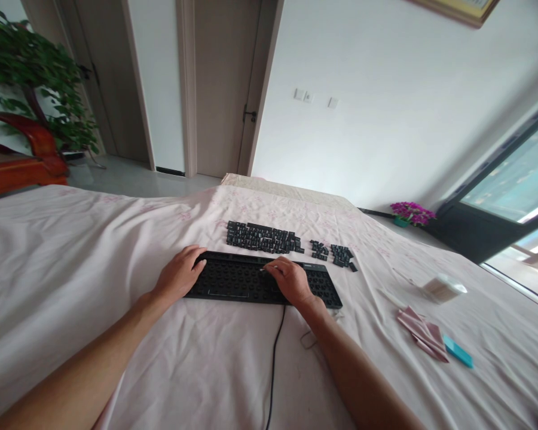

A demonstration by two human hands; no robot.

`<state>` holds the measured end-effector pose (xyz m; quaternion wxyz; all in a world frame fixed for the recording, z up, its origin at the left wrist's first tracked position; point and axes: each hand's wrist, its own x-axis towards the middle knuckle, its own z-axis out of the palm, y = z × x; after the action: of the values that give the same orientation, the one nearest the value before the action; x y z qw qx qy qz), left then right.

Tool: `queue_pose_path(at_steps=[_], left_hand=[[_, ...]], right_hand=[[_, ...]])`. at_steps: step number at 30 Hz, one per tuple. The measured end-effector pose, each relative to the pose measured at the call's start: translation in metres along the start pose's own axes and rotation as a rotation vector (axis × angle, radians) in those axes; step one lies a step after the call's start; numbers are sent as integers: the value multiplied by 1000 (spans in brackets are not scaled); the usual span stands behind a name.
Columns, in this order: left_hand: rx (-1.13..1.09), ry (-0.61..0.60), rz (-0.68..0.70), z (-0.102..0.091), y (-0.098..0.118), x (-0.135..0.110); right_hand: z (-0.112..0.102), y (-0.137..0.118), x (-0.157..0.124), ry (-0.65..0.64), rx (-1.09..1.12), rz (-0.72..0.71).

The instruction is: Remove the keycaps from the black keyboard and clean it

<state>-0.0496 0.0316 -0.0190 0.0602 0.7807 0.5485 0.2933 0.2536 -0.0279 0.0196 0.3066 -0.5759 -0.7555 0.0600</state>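
Observation:
A black keyboard (237, 279) with its keycaps off lies on the pale, flowered bedsheet, its cable (275, 358) running toward me. My left hand (182, 272) grips the keyboard's left end, thumb over the edge. Over the middle-right of the board, my right hand (289, 278) is closed in a pinch on what looks like a cotton swab; just its white tip (262, 269) shows by the fingertips. Behind the board, loose black keycaps (262, 237) are laid out in groups like the key layout. My right palm and wrist hide part of the board.
To the right stand a clear tub of cotton swabs (443, 288), a folded pink cloth (424, 334) and a small blue block (458, 351). A thin wire loop (308, 340) lies near my right forearm. Beyond the bed are doors, a plant (36, 83) and purple flowers (412, 212).

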Motion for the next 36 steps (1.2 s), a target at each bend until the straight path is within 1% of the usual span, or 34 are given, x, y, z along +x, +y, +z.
queue_pose_path(at_steps=[5,12,17,23,27,32,36], left_hand=[[3,-5,5,0,0,0],[10,-4,6,0,0,0],[1,-1,6,0,0,0],[14,-4,-9,0,0,0],[7,-3,-4,0,1,0],[2,-20,-5,-1,1,0],[1,-14,-6,-1,1,1]], right_hand=[[-9,-3,-3,-28,-39,-5],[-16,-5,-9,-94,25,-67],[-19,-5,-10,-119,30,-67],[-22,-6,-10,-225,64,-80],[-22,-6,-10,-276,92,-49],[-20,-3,-10,-267,180,-3],[-14,-3,-9,-173,255,-35]])
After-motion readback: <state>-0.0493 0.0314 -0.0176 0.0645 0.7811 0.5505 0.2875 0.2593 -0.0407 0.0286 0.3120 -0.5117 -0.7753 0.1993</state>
